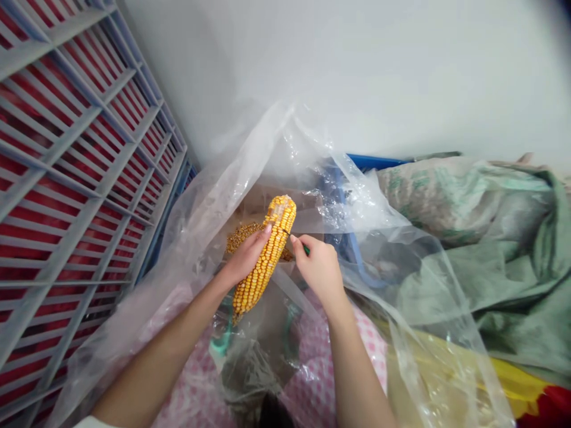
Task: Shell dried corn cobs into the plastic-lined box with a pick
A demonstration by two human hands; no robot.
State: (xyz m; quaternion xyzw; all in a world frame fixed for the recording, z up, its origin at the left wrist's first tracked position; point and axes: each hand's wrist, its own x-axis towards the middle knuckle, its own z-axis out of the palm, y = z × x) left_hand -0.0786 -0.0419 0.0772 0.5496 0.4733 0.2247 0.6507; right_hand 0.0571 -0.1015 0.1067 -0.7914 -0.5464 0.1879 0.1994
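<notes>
A large ear of yellow corn [263, 267] is tilted, its thick end up and to the right. Near that top end some kernels are gone and pale cob shows. My left hand [248, 255] is wrapped round the ear from the left, thumb along its upper side. In my right hand [317, 261], closed, is a thin tool [307, 249] with a green handle, much like a small screwdriver. Its narrow dark tip meets the kernels on the ear's right side. Beneath the ear, loose corn kernels [243, 235] lie heaped inside a clear plastic bag [196, 220], partly hidden by my left hand.
A grey slatted plastic crate [100, 110] with red behind its slats stands at the left. At the right are a blue bin [357, 249], green-grey woven sacks [464, 202] and yellow sheeting [517, 380]. A white wall [379, 71] rises behind. Pink checked cloth [321, 368] covers my legs.
</notes>
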